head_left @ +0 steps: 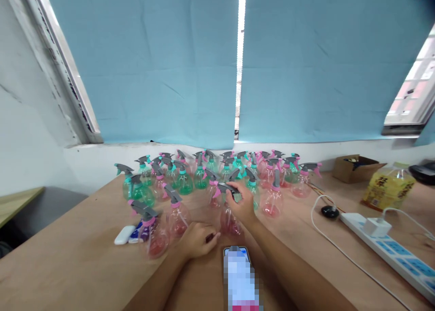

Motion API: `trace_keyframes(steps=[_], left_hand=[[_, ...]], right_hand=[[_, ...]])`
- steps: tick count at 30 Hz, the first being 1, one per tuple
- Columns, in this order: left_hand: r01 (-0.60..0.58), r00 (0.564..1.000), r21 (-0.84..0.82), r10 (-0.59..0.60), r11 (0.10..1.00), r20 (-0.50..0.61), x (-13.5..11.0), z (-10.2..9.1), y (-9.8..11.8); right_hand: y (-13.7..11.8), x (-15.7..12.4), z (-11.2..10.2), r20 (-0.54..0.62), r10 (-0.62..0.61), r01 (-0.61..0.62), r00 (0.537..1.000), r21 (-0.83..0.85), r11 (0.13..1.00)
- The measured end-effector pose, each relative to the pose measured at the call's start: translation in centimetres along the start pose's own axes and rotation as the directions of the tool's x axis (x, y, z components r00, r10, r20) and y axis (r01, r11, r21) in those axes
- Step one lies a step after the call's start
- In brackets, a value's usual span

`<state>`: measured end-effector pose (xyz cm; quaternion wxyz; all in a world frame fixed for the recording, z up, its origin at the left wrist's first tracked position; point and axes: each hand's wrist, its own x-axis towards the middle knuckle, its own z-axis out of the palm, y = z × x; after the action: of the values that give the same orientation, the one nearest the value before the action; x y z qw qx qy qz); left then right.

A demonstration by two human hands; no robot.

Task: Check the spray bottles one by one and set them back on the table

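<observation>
My right hand (242,203) is closed around the grey spray head of a clear pink spray bottle (231,222), which stands upright on the table. My left hand (196,241) rests on the table with its fingers curled, and what is inside them is hidden. Close beside it are two pink spray bottles, one with a grey-and-pink head (179,218) and another further left (157,243). A phone (239,275) with a lit, blurred screen lies between my forearms.
Several green and pink spray bottles (185,183) crowd the back of the wooden table (78,252). A white case (124,235) lies left. To the right are a power strip (401,252), a black disc (329,212), a cardboard box (353,171) and a yellow-labelled jug (387,186).
</observation>
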<state>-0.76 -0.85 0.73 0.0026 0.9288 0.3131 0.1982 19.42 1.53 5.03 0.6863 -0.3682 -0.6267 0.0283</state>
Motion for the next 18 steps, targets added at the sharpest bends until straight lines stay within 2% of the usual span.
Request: trace_keyframes(steps=[3,6,8,11,14,16,18], left_hand=[[0.004,1.000,-0.005,-0.004,1.000,0.019,0.2,0.0,0.1],[0.012,0.999,-0.003,-0.012,1.000,0.034,0.3,-0.1,0.2],[0.013,0.999,0.000,-0.013,1.000,0.032,0.3,-0.1,0.2],[0.011,1.000,0.006,-0.011,1.000,0.024,0.2,0.0,0.1],[0.014,0.999,0.017,-0.014,1.000,0.029,0.2,0.2,0.0],[0.019,0.999,0.020,-0.019,1.000,0.036,0.2,0.3,-0.1],[0.023,0.999,0.015,-0.024,1.000,0.040,0.2,0.4,-0.1]], right_hand=[[0.6,-0.7,-0.3,0.021,0.089,-0.090,0.996,0.087,0.992],[0.9,-0.9,-0.5,0.173,0.158,-0.192,0.972,0.203,0.960],[1.0,-0.8,-0.7,0.331,0.187,-0.278,0.925,0.252,0.927],[1.0,-0.2,-1.0,0.540,0.192,-0.395,0.819,0.289,0.872],[0.7,0.3,-1.2,0.590,0.156,-0.427,0.792,0.354,0.832],[0.6,0.4,-1.1,0.594,0.190,-0.477,0.781,0.372,0.796],[0.5,0.2,-1.0,0.608,0.259,-0.550,0.750,0.357,0.755]])
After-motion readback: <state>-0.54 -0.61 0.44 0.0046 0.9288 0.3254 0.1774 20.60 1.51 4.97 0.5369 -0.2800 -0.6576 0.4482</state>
